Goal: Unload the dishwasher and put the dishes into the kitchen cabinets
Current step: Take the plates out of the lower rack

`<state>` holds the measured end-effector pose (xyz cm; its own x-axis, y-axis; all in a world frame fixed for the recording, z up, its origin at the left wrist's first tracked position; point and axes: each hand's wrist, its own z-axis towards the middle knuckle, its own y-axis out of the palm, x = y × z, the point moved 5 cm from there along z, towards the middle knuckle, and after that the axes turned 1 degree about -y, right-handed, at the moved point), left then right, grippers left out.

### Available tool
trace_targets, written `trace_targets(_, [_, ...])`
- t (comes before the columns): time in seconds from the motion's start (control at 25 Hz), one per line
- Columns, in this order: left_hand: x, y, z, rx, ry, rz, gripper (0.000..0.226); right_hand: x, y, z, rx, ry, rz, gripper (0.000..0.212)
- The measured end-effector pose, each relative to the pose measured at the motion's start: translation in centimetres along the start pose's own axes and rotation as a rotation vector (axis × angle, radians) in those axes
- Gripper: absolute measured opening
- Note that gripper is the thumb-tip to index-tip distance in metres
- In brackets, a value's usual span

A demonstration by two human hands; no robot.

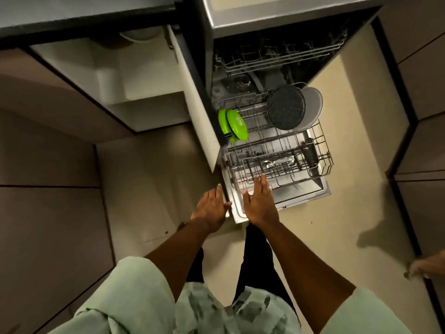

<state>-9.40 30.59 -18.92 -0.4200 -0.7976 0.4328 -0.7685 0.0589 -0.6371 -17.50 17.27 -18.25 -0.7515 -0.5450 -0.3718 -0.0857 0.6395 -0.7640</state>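
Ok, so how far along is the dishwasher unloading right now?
Done: the dishwasher door is down, the lower rack is out, and the upper rack looks empty. In hand: nothing; the left hand and right hand reach open toward the rack's front. Left: two green plates, a dark plate, a white plate behind it, and cutlery in the rack.

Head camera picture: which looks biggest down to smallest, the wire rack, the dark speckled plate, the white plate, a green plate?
1. wire rack
2. dark speckled plate and white plate: about alike, and the white one is half hidden behind it, so no ranking
3. green plate, tilted, so it shows narrow
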Motion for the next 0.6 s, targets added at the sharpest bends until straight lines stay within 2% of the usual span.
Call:
trace_targets(0.12, [3.1,1.9,4.9,0.008,-0.072,-0.155,0.069,4.4,-0.3,4.4,-0.01,-0.016,0.005,0.066])
trace_targets(0.24, [5.0,3.9,10.5,-0.003,-0.14,-0.353,0.072,8.0,0.3,10.8,-0.025,-0.109,-0.025,0.07])
trace_targets(0.4, [4.9,5.4,19.4,0.2,-0.157,-0.419,0.07,12.0,2.7,19.4,-0.059,-0.201,-0.093,0.074])
trace_targets(0.6, [1.0,6.4,30.8,0.415,-0.351,-0.533,0.071,14.2,6.0,29.8,-0.101,-0.282,-0.162,0.078])
